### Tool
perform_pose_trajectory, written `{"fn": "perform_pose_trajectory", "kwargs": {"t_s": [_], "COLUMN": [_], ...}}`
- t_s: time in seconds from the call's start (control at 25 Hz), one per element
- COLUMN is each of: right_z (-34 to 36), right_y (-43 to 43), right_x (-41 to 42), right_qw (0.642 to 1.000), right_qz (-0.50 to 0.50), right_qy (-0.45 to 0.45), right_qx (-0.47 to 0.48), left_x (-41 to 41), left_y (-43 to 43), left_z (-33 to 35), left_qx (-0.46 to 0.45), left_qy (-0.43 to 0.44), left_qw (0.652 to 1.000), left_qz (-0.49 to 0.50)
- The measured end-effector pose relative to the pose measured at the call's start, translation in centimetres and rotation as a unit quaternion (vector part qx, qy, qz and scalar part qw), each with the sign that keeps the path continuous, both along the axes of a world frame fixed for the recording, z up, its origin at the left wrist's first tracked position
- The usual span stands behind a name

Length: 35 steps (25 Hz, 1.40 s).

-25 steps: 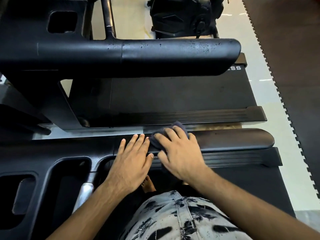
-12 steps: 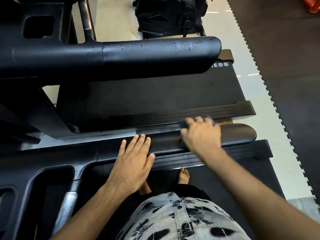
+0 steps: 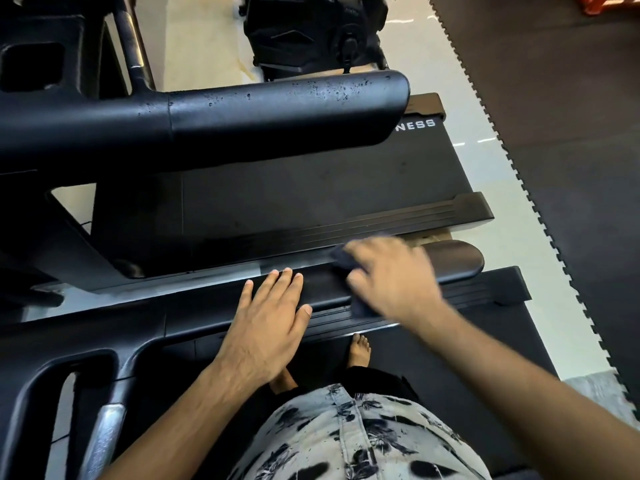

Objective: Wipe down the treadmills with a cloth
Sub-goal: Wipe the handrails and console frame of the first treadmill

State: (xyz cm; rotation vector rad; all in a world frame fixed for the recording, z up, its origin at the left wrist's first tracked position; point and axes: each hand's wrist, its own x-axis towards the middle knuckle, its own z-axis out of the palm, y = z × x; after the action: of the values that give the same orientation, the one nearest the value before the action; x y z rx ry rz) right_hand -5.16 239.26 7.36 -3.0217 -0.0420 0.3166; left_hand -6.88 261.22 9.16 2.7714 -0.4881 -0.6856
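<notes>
On the side rail [image 3: 460, 263] of the near treadmill [image 3: 512, 313], your right hand [image 3: 391, 278] holds the dark cloth [image 3: 341, 258] and presses it onto the rail. Your fingers curl over the cloth, and a bit of it sticks out under your palm. A second ago this hand was right beside your left hand [image 3: 270, 313]. Now it is farther along the rail, toward the round end, and it looks blurry. Your left hand has not moved. It lies flat on the rail with straight fingers and holds nothing.

Your bare feet [image 3: 360, 351] stand on the black belt below the rail. Beyond the rail is the next treadmill [image 3: 311, 188], with the white letters "NESS" at its far end. A fat black bar [image 3: 277, 112] with small specks on it crosses over that treadmill. Past the treadmills you see a pale floor [image 3: 519, 220] and a dark mat [image 3: 571, 133] with a toothed edge. A black machine [image 3: 311, 29] sits on the pale floor behind the bar.
</notes>
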Motion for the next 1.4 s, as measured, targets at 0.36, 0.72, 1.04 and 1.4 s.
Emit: {"fn": "perform_pose_trajectory", "kwargs": {"t_s": [0.36,0.72,1.04,1.4], "right_z": [-0.2,-0.6,-2.8,-4.8], "right_y": [-3.5,-8.1,-3.8,3.1], "right_x": [0.9,-0.5,-6.1,-3.6], "right_qw": [0.988,0.964,0.755,0.274], "right_qz": [-0.147,-0.263,-0.502,-0.606], "right_qy": [-0.006,-0.032,-0.260,-0.366], "right_qx": [-0.034,-0.009,0.333,0.651], "left_x": [1.1,1.5,3.2,5.1], "left_y": [-2.3,-6.0,-10.1,-11.5], "left_z": [0.0,-0.4,-0.4,-1.6], "left_qx": [-0.009,-0.030,-0.086,-0.196], "left_qy": [0.019,0.027,0.047,0.124], "left_qw": [0.999,0.995,0.981,0.943], "left_qz": [-0.039,-0.088,-0.165,-0.239]}}
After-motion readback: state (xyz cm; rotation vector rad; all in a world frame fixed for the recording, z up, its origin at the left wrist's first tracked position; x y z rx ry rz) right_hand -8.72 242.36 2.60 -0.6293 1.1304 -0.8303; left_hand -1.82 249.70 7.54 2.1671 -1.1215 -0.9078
